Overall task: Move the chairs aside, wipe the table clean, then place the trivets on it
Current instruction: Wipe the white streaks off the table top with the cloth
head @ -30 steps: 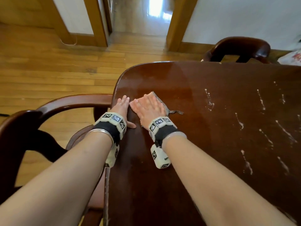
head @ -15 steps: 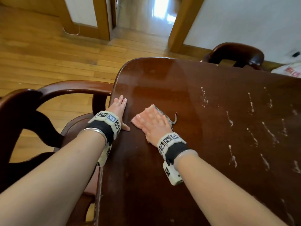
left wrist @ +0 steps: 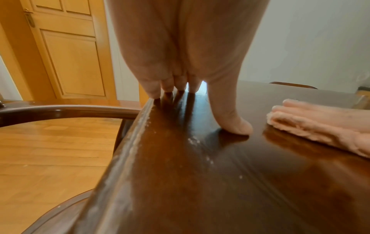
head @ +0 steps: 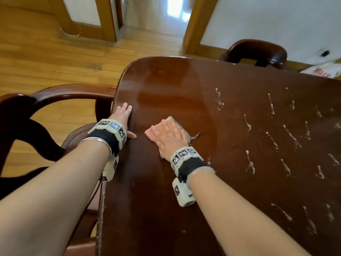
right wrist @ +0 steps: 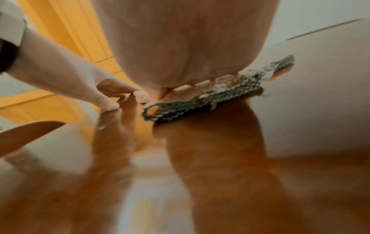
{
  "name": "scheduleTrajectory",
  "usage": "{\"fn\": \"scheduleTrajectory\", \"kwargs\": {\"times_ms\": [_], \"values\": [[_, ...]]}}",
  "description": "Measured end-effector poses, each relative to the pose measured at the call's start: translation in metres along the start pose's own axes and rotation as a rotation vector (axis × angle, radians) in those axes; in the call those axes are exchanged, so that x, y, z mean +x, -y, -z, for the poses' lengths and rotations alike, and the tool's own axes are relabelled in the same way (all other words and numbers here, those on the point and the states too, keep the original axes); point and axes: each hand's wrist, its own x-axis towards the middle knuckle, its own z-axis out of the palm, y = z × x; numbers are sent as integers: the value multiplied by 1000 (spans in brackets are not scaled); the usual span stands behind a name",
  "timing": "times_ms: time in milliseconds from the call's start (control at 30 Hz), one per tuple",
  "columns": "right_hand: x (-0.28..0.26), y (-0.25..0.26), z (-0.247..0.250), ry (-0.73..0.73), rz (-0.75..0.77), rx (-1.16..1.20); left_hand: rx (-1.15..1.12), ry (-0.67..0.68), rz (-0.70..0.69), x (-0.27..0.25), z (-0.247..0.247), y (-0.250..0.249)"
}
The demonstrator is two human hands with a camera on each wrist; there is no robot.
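Observation:
The dark wooden table (head: 230,182) fills the head view, streaked with white smears (head: 273,141) over its right half. My right hand (head: 167,134) lies flat, fingers straight, pressing a pink cloth (head: 167,121) with a grey mesh edge (right wrist: 210,101) onto the tabletop near the left end. My left hand (head: 124,115) rests open on the table's left edge, fingertips (left wrist: 154,92) on the rim and thumb (left wrist: 238,125) on the surface. The cloth (left wrist: 312,126) shows to the right in the left wrist view. No trivets are in view.
A dark wooden armchair (head: 60,93) stands tight against the table's left edge, beneath my left arm. A second chair (head: 256,50) sits at the far side. A white plastic bag (head: 324,69) lies at the far right corner. Wooden floor and a doorway lie beyond.
My right hand has drawn the cloth toward me and to the right across the tabletop. The left hand stays on the table's edge.

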Motion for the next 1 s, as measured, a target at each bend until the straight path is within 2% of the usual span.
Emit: {"fn": "scheduleTrajectory", "kwargs": {"times_ms": [67,133,200,300,433,533,600,667,733,800,867,933,1000], "values": [[-7,15,-4,-7,19,27,8,4,4,-5,-5,0],[-21,25,-14,24,113,-5,22,5,15,-13,-11,-3],[-33,15,-16,34,161,-45,22,23,20,-22,-15,-6],[-31,-23,-4,-56,34,-42,10,41,20,-34,-23,-16],[-44,-75,-1,47,-158,44,-7,31,22,-48,-42,-43],[-68,-94,-15,45,-259,96,-23,32,39,-59,-57,-67],[-82,-86,-26,88,-262,100,-14,46,37,-67,-65,-84],[-93,-80,-36,96,-197,70,-12,53,31,-70,-72,-98],[-98,-94,-40,114,-138,28,-18,60,32,-71,-76,-103],[-99,-122,-41,131,-205,53,0,74,26,-76,-81,-105],[-99,-139,-41,75,-341,109,30,75,13,-81,-87,-108],[-99,-130,-44,37,-390,145,24,78,22,-86,-91,-111],[-103,-103,-50,29,-342,180,11,71,25,-86,-93,-111]]}}
